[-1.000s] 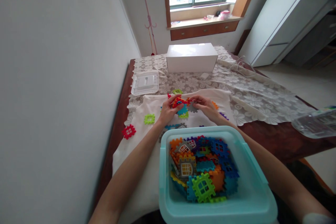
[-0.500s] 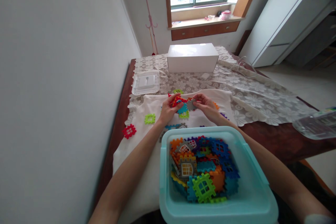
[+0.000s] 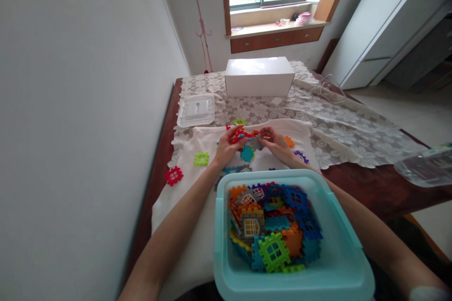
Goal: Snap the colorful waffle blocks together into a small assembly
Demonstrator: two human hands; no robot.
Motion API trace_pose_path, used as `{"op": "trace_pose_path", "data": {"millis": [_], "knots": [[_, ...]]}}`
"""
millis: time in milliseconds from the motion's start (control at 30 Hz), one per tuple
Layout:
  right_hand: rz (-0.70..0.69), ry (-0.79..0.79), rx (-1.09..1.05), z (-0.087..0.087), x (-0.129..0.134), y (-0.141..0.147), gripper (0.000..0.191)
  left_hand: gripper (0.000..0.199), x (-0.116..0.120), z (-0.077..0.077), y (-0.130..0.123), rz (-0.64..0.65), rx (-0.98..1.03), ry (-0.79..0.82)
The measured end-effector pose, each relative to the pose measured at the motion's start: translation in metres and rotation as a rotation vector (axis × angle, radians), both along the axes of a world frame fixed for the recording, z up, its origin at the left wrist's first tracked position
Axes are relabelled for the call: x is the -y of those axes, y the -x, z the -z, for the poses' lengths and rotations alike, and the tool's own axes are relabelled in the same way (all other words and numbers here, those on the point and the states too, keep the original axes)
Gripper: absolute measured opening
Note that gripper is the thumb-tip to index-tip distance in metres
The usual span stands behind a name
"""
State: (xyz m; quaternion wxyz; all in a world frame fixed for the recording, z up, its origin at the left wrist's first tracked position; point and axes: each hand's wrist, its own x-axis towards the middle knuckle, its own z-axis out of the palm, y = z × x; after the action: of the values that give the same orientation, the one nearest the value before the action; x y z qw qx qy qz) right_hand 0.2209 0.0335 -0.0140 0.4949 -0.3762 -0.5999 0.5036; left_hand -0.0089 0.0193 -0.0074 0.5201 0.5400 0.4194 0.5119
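Observation:
My left hand is closed around a red plastic interlocking tile with notched edges. My right hand pinches a grey notched tile that meets the red one between my hands. A light-blue tile shows just below the held pieces; whether it is joined to them I cannot tell. Between me and my hands stands a teal plastic bin heaped with mixed tiles, a green window tile on top.
Loose tiles lie on the white cloth: a red window tile, a green frame, an orange tile and a purple one. Behind are a clear plastic lid and a white box. A clear container sits at right.
The light-blue tile has shifted down from between my hands to where a green tile showed, and that green is now hidden. Both hands stay nearly in place, still holding the red and grey tiles.

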Motion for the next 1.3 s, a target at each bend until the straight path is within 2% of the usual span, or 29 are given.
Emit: {"op": "trace_pose_path", "data": {"millis": [133, 267, 400, 667, 767, 833, 967, 1133, 1233, 1300], "knots": [[-0.061, -0.030, 0.109, 0.003, -0.002, -0.003, 0.019, 0.072, 0.000, 0.000, 0.000, -0.037, 0.006, -0.012], [-0.113, -0.091, 0.191, 0.011, -0.002, -0.001, 0.027, 0.072, 0.001, -0.002, 0.001, -0.022, 0.043, -0.005], [-0.146, -0.112, 0.196, 0.015, 0.001, 0.002, 0.032, 0.075, 0.004, -0.004, 0.001, 0.038, 0.094, 0.041], [-0.249, -0.030, 0.145, 0.016, 0.003, 0.006, 0.034, 0.076, 0.007, -0.003, -0.003, 0.156, 0.205, 0.097], [-0.236, -0.037, 0.166, 0.016, 0.004, 0.008, 0.033, 0.074, 0.009, -0.003, -0.003, 0.174, 0.217, 0.124], [-0.203, -0.051, 0.175, 0.017, 0.004, 0.009, 0.034, 0.067, 0.009, -0.003, -0.003, 0.140, 0.198, 0.097], [-0.126, -0.075, 0.166, 0.014, 0.002, 0.006, 0.036, 0.061, 0.005, 0.001, 0.000, 0.050, 0.104, -0.048], [-0.093, -0.054, 0.157, 0.005, -0.004, -0.001, 0.039, 0.056, 0.001, 0.007, -0.001, -0.020, -0.035, -0.168], [-0.083, -0.032, 0.191, 0.003, -0.003, -0.001, 0.039, 0.049, 0.001, 0.009, -0.003, -0.002, -0.083, -0.183], [-0.079, -0.021, 0.200, 0.004, -0.001, 0.000, 0.041, 0.054, 0.001, 0.009, -0.003, 0.048, -0.076, -0.160]]}}
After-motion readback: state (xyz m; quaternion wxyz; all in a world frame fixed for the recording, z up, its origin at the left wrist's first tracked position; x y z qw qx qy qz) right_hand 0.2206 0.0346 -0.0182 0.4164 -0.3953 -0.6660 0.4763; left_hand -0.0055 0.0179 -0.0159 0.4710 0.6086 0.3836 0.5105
